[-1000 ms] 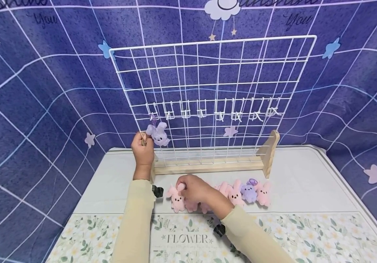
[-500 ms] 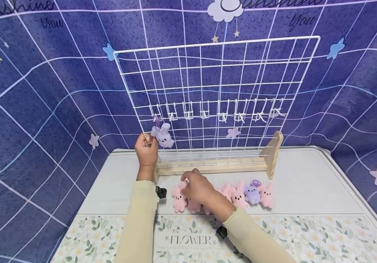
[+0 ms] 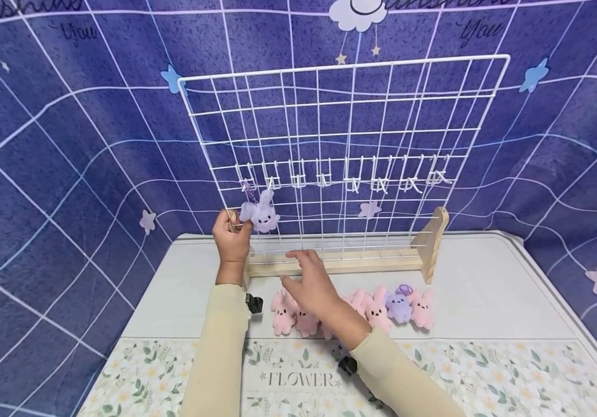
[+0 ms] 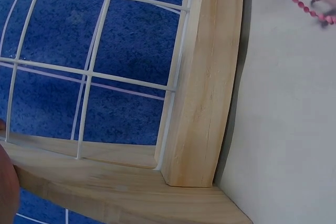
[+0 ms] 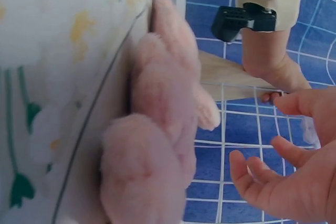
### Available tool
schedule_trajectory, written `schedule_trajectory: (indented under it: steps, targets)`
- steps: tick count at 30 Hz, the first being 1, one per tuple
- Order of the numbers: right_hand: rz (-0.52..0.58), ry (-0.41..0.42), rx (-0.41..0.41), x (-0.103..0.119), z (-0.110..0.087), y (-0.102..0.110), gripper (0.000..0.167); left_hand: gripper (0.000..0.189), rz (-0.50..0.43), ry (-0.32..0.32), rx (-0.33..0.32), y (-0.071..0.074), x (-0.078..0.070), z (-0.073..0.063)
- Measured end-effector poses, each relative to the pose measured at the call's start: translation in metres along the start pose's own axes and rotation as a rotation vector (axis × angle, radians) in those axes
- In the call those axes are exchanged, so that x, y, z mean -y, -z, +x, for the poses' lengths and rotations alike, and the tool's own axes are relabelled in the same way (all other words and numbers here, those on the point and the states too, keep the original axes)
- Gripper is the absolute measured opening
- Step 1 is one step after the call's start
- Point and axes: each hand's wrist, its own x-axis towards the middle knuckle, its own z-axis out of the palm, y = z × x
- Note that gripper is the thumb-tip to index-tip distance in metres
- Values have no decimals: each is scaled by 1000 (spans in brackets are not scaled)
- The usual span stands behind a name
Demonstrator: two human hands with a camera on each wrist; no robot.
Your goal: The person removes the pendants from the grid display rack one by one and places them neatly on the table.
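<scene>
My left hand [image 3: 232, 240] grips the left wooden upright of the white wire grid rack [image 3: 334, 104]; only a bit of that hand shows at the left wrist view's edge. Beside its fingers a lilac plush bunny [image 3: 264, 219] dangles by a purple chain from the leftmost hook. My right hand [image 3: 315, 286] hovers over a row of plush bunnies, fingers spread and holding nothing. At the row's left end lies a pink plush bunny [image 3: 283, 315]; part of the row is hidden behind the right hand. From the right wrist view, pink bunnies [image 5: 163, 98] lie beside the open fingers.
Several white hooks [image 3: 352, 184] line the middle of the grid. A lilac bunny [image 3: 399, 307] lies among the pink ones toward the right. The wooden base bar [image 3: 371, 260] stands behind the row, and a flowered mat [image 3: 465, 370] covers the table's front.
My right hand has risen off the leftmost pink bunny toward the rack, its fingers spreading. The hanging lilac bunny has swung a little to the right. My left hand keeps its grip.
</scene>
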Motion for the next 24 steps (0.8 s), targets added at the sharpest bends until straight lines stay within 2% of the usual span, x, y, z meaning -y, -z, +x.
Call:
schedule_trajectory:
  steps: [4,11,14,17,24]
  targets:
    - [189,18,-1,5,4,1,59,36,25,-27,-11,2,8,1]
    - [456,21,-41,19,18,6,68,52,60,-39,7,9,20,3]
    - [608,6,-11,26,23,9,70,52,85,-31,-4,8,19,3]
    - [819,-36,30,32,28,12,70,50,98,-26,-18,6,15,2]
    - [1324,-171,176,35,36,21,62,45,19,-9,11,2,-11,-1]
